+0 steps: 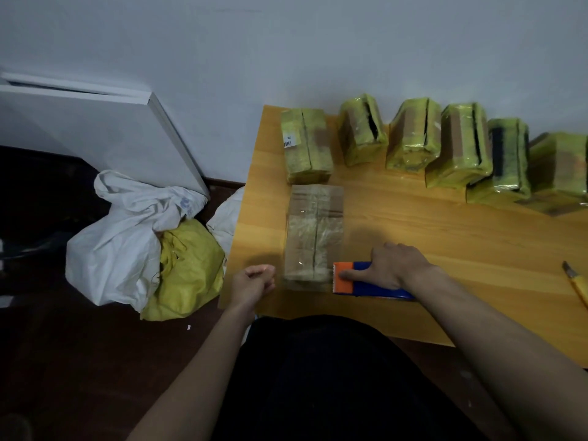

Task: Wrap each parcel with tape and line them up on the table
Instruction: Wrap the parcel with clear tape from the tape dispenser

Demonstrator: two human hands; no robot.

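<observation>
Your right hand (389, 265) lies flat over the blue tape dispenser (370, 280), fingers spread, thumb along its side toward the orange cutter end (343, 277). Your left hand (253, 281) is curled into a loose fist at the table's (429, 237) near-left corner, holding nothing I can see. The brown parcel (315, 233) lies flat just left of the dispenser, not yet in yellow tape; six yellow-wrapped parcels (409, 135) line the wall edge. Risks: the serrated blade sits right by your thumb, so a careless grab probably nicks it. Nothing pins the parcel, so pulling tape likely drags or spins it, and it's near the table's left edge, above the bags (127, 237) on the floor. I can't tell where the tape's free end is. The row is tilting at the right end; crowd it and one could tip.
</observation>
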